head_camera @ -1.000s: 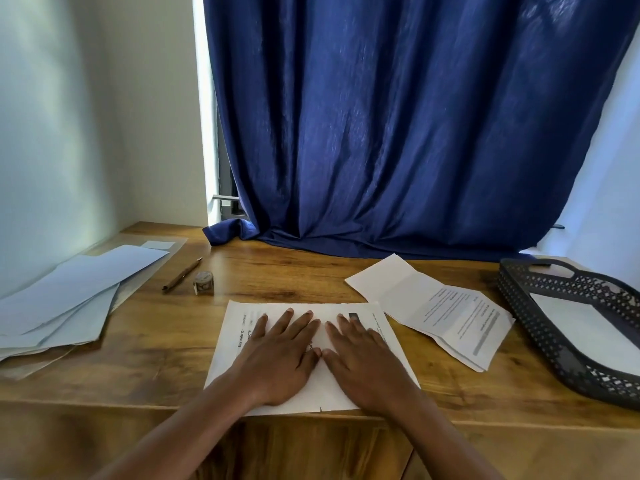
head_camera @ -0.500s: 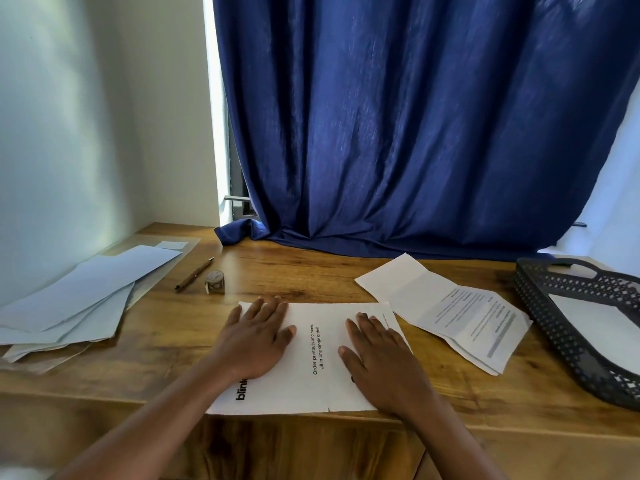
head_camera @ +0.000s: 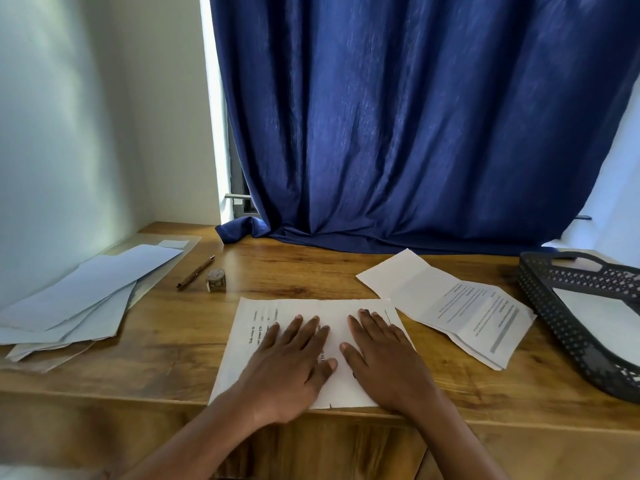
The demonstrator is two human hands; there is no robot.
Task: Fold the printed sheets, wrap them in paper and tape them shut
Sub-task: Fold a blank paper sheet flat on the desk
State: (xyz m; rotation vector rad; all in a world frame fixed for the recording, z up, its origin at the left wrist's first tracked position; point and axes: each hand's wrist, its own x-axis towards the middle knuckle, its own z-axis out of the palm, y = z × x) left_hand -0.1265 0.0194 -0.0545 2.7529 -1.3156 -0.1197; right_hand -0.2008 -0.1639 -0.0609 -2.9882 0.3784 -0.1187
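Both hands, left hand (head_camera: 294, 362) and right hand (head_camera: 384, 358), lie flat, side by side, pressing the printed sheet (head_camera: 263, 327) on the counter (head_camera: 166, 344); folding comes next.

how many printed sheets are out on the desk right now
2. One printed sheet lies at the front desk edge under both flat hands. A folded printed sheet lies to its right, beside the black tray. More may be hidden underneath.

Matt paper sheet (head_camera: 291, 308) on glossy grained wooden desk (head_camera: 304, 271).
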